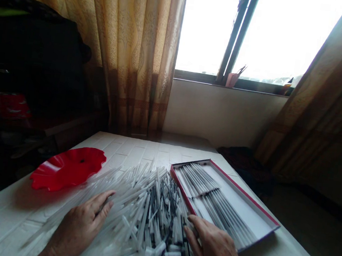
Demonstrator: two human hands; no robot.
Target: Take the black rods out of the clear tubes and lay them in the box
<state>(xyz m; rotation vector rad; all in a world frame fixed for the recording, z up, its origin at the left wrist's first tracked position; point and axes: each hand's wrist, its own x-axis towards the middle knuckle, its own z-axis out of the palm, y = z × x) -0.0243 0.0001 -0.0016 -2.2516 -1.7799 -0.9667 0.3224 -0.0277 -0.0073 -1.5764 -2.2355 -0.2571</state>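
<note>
Resting palm down on the left edge of the heap of pens, my left hand grips nothing. Its fingers are extended and only slightly parted, with the tips lying across the outer clear tubes.

My right hand lies palm down on the right edge of the same heap. Its fingers are stretched out close together, and the tips touch the pens just beside the near corner of the box. Neither hand pinches or encloses a pen, as far as can be seen.

The heap sits in the middle of the white table, between my two hands. It is a loose mix of clear tubes and black-tipped pieces.

The box, red-rimmed and shallow, lies to the right of the heap and touches it. Sorted pens lie side by side in rows inside it. A red wavy plate sits on the table to the left of the heap, beyond my left hand.
</note>
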